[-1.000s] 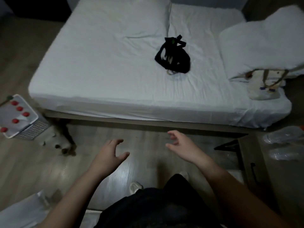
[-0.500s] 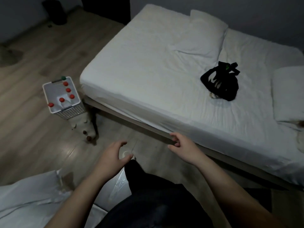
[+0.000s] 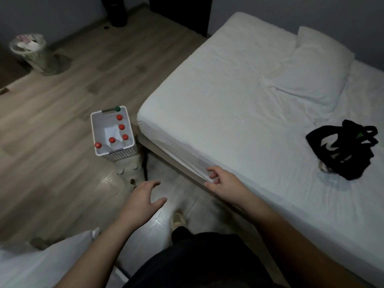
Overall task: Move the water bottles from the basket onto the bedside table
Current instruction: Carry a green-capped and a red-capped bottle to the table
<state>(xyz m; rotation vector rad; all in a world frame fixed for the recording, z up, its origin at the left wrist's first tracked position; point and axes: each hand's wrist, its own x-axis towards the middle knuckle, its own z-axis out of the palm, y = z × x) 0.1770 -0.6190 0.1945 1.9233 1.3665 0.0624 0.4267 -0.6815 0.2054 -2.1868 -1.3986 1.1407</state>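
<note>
Water bottles [image 3: 112,140] are pictured in the basket [image 3: 101,125] beyond the left hand [image 3: 143,197], held loosely spread and empty, as is the right hand [image 3: 225,182].

Both hands reach forward, empty, left hand [image 3: 145,196] and right hand [image 3: 225,180] with fingers loosely spread.

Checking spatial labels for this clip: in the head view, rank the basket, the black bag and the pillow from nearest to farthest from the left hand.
1. Basket: ahead and left of the left hand, at the corner of the bed.
2. Black bag: on the bed, far to the right.
3. Pillow: on the bed, beyond the bag, toward the wall.
</note>
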